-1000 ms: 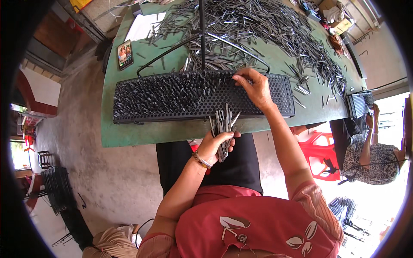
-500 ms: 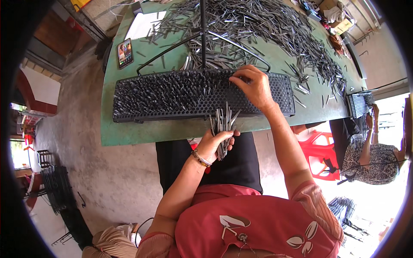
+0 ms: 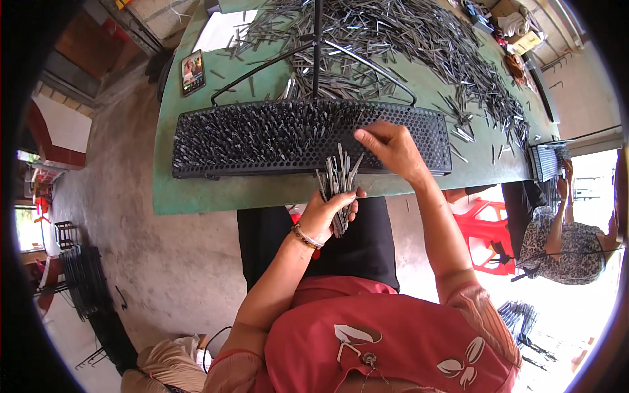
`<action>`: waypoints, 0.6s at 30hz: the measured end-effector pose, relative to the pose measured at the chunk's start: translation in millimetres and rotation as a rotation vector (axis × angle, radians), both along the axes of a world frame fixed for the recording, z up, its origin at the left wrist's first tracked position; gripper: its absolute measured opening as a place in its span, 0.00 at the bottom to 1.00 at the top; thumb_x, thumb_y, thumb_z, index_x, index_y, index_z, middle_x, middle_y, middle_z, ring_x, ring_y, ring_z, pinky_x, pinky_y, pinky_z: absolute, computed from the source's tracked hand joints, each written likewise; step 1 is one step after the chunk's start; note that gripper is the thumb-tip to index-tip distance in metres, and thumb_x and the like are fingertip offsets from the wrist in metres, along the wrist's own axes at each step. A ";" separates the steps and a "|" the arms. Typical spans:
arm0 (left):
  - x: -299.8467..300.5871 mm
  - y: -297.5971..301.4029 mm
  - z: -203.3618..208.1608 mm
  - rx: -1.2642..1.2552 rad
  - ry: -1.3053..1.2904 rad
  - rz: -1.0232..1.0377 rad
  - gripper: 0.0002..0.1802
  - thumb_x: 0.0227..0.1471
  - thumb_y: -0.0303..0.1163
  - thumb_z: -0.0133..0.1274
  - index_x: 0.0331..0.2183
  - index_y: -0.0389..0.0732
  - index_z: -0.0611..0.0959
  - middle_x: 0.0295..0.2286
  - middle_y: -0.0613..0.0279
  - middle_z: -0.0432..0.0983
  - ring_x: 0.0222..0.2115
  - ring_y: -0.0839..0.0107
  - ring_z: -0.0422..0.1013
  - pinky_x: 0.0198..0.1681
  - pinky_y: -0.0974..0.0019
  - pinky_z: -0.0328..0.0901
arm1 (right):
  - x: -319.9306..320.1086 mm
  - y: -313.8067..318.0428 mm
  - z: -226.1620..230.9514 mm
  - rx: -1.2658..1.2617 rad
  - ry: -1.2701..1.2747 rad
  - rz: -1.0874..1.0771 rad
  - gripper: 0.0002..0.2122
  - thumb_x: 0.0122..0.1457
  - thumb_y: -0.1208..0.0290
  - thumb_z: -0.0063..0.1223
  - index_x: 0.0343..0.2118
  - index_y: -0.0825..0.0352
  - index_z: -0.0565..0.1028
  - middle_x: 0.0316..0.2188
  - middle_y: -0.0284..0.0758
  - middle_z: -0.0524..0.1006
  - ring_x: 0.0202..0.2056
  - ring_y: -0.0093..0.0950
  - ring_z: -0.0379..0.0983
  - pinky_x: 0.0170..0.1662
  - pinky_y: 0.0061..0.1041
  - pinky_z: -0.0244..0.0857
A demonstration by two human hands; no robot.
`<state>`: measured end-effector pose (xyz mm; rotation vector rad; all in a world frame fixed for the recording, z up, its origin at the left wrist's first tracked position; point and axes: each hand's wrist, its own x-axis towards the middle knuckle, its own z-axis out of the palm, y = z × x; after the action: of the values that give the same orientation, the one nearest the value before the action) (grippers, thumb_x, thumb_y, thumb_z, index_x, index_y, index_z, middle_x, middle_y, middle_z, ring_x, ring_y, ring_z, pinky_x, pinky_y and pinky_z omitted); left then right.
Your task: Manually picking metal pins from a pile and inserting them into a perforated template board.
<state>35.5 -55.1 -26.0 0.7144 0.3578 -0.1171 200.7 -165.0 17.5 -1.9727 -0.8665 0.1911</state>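
A bundle of thin, flat grey metal strips [image 3: 338, 175] sticks up from my left hand [image 3: 324, 215], which is closed round its lower part in front of the table edge. Behind it lies a long black perforated rack [image 3: 426, 141]. Many dark strips [image 3: 242, 137] stand upright in its holes, filling the left and middle part, while the right part shows bare holes. My right hand [image 3: 395, 152] hovers over the rack's front, right of the bundle, with thumb and fingers drawn together. Whatever lies between those fingertips, if anything, is too small to make out.
A big heap of loose strips [image 3: 419, 39] covers the far side of the green table [image 3: 196, 196]. A black rod frame [image 3: 317, 59] rises behind the rack. A phone [image 3: 192, 72] and white paper [image 3: 225, 31] lie far left. Another person [image 3: 563, 249] works at the right.
My right hand has come back from the strips in the rack toward me and slightly right. My left hand still holds the bundle, a little higher in view.
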 end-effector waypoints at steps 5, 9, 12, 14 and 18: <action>0.6 0.3 2.9 0.071 -0.087 -0.080 0.09 0.51 0.29 0.52 0.35 0.36 0.76 0.30 0.59 0.76 0.24 0.78 0.69 0.25 0.73 0.66 | -6.0 2.7 4.4 -0.002 0.403 0.174 0.13 0.54 0.64 0.58 0.31 0.73 0.78 0.23 0.34 0.76 0.26 0.18 0.69 0.29 0.20 0.63; 0.2 -1.7 1.0 0.063 -0.088 -0.097 0.09 0.51 0.29 0.52 0.35 0.35 0.76 0.31 0.59 0.76 0.24 0.78 0.69 0.25 0.73 0.66 | -2.9 3.2 -1.7 -0.034 0.476 0.183 0.13 0.51 0.65 0.60 0.32 0.73 0.79 0.22 0.34 0.78 0.26 0.18 0.70 0.29 0.20 0.64; -0.6 -0.7 -1.9 0.068 -0.089 -0.100 0.09 0.51 0.29 0.52 0.34 0.35 0.76 0.30 0.59 0.76 0.23 0.78 0.69 0.25 0.73 0.66 | -7.2 7.9 0.8 -0.069 0.447 0.214 0.10 0.52 0.69 0.59 0.32 0.73 0.79 0.24 0.33 0.78 0.26 0.17 0.70 0.30 0.17 0.65; -0.8 -0.4 -1.0 0.072 -0.087 -0.105 0.09 0.50 0.28 0.52 0.35 0.35 0.76 0.30 0.59 0.76 0.23 0.78 0.70 0.25 0.73 0.66 | -6.9 8.5 2.8 -0.058 0.498 0.230 0.09 0.52 0.72 0.59 0.32 0.73 0.78 0.25 0.33 0.78 0.28 0.16 0.71 0.32 0.16 0.65; -0.1 2.7 -7.3 0.063 -0.065 -0.112 0.09 0.50 0.27 0.52 0.36 0.35 0.76 0.30 0.59 0.76 0.23 0.78 0.70 0.25 0.73 0.67 | 1.2 15.1 0.5 0.159 0.291 -0.026 0.10 0.50 0.71 0.60 0.32 0.72 0.78 0.23 0.33 0.78 0.25 0.17 0.71 0.29 0.19 0.65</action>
<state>35.4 -52.5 -33.2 0.7993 0.2606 -0.1883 201.9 -150.0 18.0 -1.7534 -0.6466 0.3733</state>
